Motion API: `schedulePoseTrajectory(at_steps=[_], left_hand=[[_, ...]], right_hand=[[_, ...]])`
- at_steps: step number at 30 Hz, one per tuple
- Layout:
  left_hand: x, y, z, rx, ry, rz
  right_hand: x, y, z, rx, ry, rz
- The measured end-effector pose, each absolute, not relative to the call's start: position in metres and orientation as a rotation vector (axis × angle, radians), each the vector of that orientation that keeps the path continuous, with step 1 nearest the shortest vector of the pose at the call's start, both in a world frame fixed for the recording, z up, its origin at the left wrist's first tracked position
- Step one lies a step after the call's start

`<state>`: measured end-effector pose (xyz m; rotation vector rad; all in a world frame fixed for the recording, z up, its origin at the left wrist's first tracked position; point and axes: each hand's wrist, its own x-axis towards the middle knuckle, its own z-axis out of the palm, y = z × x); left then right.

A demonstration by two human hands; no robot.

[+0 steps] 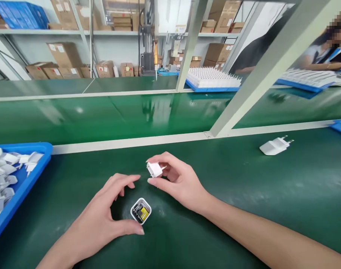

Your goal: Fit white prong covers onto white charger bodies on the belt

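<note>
Near the bench's front edge, the right hand [181,183] had its grip pinched on a white plug cap [154,169], while the left hand [103,216] curled loosely around an open charger body [141,211], thumb touching it. Leftward sat a blue tray [33,175]; a finished charger [275,145] lay well apart toward the right.

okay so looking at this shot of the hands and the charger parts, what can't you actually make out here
Head view, the only one:
- Plug cap: the right hand pinches it; fingers cover its far side.
- Open charger body by the left hand: inner parts too small to name.
- Blue tray of white parts: cut off by the left edge.
- Finished charger: any markings too small.
- Carton labels on the shelves: too small to read.
- A co-worker at top right: partly behind the frame post.
</note>
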<state>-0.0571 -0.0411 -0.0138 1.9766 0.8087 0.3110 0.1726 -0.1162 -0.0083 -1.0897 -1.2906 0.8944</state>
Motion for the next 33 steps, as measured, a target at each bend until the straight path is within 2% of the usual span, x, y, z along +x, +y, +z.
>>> schedulePoseTrajectory(at_steps=[3, 7, 14, 17, 26, 33], left_hand=[[-0.052, -0.043, -0.011, 2.007, 0.714, 0.254], [-0.046, -0.045, -0.008, 2.052, 0.65, 0.274], [-0.046, -0.047, -0.014, 2.214, 0.61, 0.329], [-0.046, -0.046, -0.015, 2.246, 0.558, 0.467], [-0.045, -0.05, -0.011, 2.104, 0.608, 0.777], [-0.042, -0.054, -0.01, 2.102, 0.537, 0.852]], right_hand=[[0.173, -0.11, -0.012, -1.008, -1.117, 1.145], [0.173, -0.106, -0.017, -0.936, -1.088, 1.244], [0.175, -0.105, -0.019, -0.991, -1.012, 1.213], [0.175, -0.104, -0.018, -1.012, -0.998, 1.207], [0.171, -0.103, -0.013, -1.01, -0.819, 1.223], [0.17, -0.103, -0.013, -0.987, -0.813, 1.24]])
